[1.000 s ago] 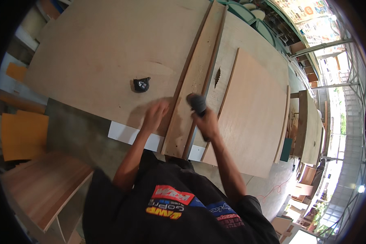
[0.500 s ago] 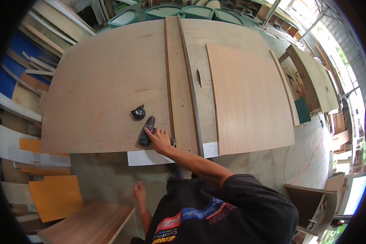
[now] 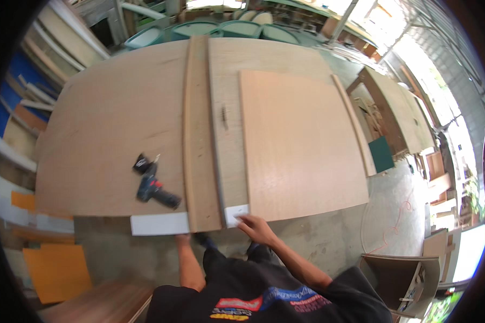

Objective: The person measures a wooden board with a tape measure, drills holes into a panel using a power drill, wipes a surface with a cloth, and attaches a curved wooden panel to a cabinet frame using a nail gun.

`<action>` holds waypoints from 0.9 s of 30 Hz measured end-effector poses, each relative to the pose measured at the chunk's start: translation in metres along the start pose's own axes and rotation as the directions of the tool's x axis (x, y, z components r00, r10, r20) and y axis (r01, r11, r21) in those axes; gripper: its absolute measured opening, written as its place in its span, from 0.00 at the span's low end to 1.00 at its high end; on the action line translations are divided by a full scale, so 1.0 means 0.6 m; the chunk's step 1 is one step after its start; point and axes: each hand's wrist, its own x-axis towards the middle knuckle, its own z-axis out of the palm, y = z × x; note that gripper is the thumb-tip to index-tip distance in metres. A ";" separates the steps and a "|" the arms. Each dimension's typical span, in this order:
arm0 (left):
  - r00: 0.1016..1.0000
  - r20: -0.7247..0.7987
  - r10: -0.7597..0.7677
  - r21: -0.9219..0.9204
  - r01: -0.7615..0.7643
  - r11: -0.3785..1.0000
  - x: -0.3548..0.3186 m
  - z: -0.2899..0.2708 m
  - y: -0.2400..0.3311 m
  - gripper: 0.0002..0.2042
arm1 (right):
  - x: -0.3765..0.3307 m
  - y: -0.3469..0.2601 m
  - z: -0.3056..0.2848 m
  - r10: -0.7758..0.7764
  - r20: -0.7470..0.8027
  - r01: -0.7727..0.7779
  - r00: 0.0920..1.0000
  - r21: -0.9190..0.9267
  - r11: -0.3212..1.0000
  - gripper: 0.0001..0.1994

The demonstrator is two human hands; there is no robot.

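Note:
A large plywood sheet (image 3: 113, 124) lies flat, with a long narrow plank (image 3: 198, 134) lengthwise on it and a smaller brown panel (image 3: 299, 140) to the right. A dark cordless drill (image 3: 155, 188) lies on the sheet left of the plank, with nothing touching it. My right hand (image 3: 257, 228) rests at the near edge, fingers on a white board end (image 3: 236, 213) beside the plank. My left hand (image 3: 182, 237) reaches under the plank's near end, mostly hidden. Neither hand holds a tool.
A white strip (image 3: 159, 223) sticks out under the sheet's near edge. Orange boards (image 3: 56, 272) and stacked wood lie at the left. More panels (image 3: 399, 107) and a chair-like frame (image 3: 404, 280) stand at the right, with an orange cord (image 3: 393, 226) on the concrete floor.
My right hand set the drill down on the sheet and moved right to the white board end. My left hand came up to the plank's near end. The view shifted.

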 end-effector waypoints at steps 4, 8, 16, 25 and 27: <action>0.656 0.164 -0.737 -0.609 0.655 0.447 0.040 0.062 0.019 0.23 | -0.231 0.208 -0.165 0.338 -0.200 -0.357 0.920 -0.064 0.932 0.17; 0.402 0.195 -0.895 -0.632 0.749 0.199 -0.017 0.103 0.049 0.21 | -0.475 0.393 -0.297 0.740 -0.281 -0.782 0.610 -0.364 0.506 0.21; 0.333 0.137 -0.933 -0.526 0.822 0.216 -0.119 0.102 0.075 0.17 | -0.648 0.543 -0.326 0.942 0.019 -0.912 0.336 -0.245 0.330 0.23; 0.310 0.189 -0.932 -0.535 0.828 0.167 -0.175 0.118 0.101 0.13 | -0.502 0.508 -0.374 0.746 -0.089 -0.748 0.660 0.011 0.663 0.19; 0.327 0.221 -0.919 -0.511 0.841 0.177 -0.188 0.127 0.109 0.12 | -0.509 0.501 -0.395 0.726 -0.163 -0.736 0.668 -0.003 0.677 0.17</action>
